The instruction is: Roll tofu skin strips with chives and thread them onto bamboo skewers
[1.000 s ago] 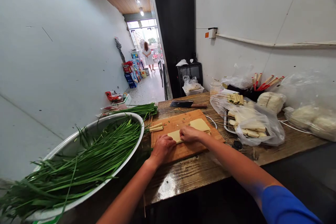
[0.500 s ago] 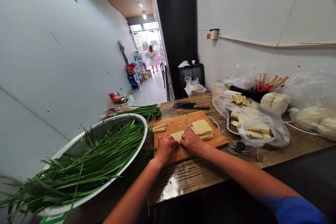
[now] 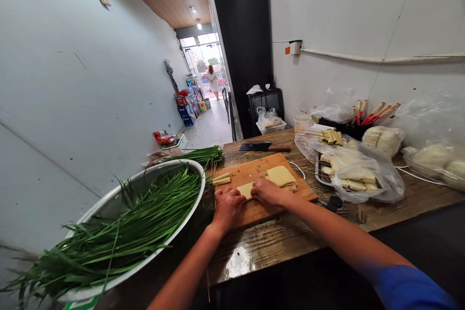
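Forearms (image 3: pixel 192 264) are slanting over the worktop (image 3: pixel 269 240), left hand (image 3: pixel 227 207) and right hand (image 3: pixel 266 192) are angling inward, fingers (image 3: pixel 238 198) are grasping a pale sheet (image 3: pixel 244 190) between them, it is lying on the cutting board (image 3: pixel 252 169)

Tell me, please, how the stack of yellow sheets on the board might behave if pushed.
The stack would probably slide apart, since its edges are staggered. Its sheets look thin, so likely floppy if lifted. Lying low on the board, it seems unlikely to tip.
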Demonstrator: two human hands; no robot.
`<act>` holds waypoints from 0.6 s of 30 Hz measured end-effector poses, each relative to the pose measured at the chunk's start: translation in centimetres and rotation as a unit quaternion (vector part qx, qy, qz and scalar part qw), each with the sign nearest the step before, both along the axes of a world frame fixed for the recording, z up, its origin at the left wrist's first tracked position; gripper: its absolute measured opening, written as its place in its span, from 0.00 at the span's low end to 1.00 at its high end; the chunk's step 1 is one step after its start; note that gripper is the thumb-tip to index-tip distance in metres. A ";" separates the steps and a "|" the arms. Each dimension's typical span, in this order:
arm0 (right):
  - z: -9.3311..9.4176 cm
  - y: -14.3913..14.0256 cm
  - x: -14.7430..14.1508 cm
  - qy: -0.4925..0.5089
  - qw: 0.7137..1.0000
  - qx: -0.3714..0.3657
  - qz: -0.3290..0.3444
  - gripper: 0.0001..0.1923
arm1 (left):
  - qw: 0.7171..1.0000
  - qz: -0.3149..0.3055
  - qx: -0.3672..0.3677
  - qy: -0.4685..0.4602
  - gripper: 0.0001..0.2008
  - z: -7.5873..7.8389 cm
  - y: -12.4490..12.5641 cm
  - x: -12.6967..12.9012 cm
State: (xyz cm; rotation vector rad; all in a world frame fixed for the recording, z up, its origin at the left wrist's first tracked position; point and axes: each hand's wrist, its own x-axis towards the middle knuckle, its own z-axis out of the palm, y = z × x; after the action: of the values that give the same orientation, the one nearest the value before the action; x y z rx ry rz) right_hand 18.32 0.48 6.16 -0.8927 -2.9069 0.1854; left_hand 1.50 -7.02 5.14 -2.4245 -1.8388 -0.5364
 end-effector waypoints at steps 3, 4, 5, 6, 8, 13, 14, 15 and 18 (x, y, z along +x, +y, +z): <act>0.2 0.0 -0.1 0.021 0.999 -0.013 -0.034 0.13 | 1.000 -0.013 -0.018 0.014 0.11 0.1 0.0 0.3; 0.2 0.1 -0.1 0.020 0.999 -0.021 -0.040 0.12 | 0.999 -0.016 -0.026 0.015 0.11 0.1 0.1 0.3; 0.3 0.3 -0.2 0.015 0.998 -0.032 -0.042 0.12 | 0.999 -0.018 -0.033 0.014 0.11 0.1 0.1 0.4; 0.4 0.5 -0.3 0.008 0.998 -0.047 -0.042 0.12 | 0.999 -0.017 -0.037 0.013 0.12 0.0 0.2 0.3; 0.5 1.0 -0.4 -0.001 0.997 -0.073 -0.038 0.12 | 0.999 -0.014 -0.039 0.014 0.12 0.0 0.4 0.3; 0.4 1.3 -0.2 0.001 0.998 -0.048 -0.036 0.12 | 0.998 -0.017 -0.046 0.028 0.13 0.7 1.2 0.0; 0.4 1.2 -0.2 -0.002 0.999 -0.027 -0.031 0.12 | 0.998 -0.020 -0.049 0.033 0.12 0.8 1.3 0.0; 0.3 1.0 -0.1 -0.007 1.000 0.000 -0.020 0.12 | 0.998 -0.023 -0.051 0.037 0.12 1.0 1.5 0.0; -0.1 0.4 -0.1 -0.025 0.996 0.085 0.027 0.12 | 0.997 -0.015 -0.054 0.044 0.12 1.1 1.6 0.0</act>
State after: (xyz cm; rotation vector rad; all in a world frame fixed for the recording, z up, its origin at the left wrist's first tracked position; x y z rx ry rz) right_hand 18.26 0.90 6.07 -0.8016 -2.9390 -0.0809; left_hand 1.52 -5.42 6.26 -2.5031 -1.8449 -0.3325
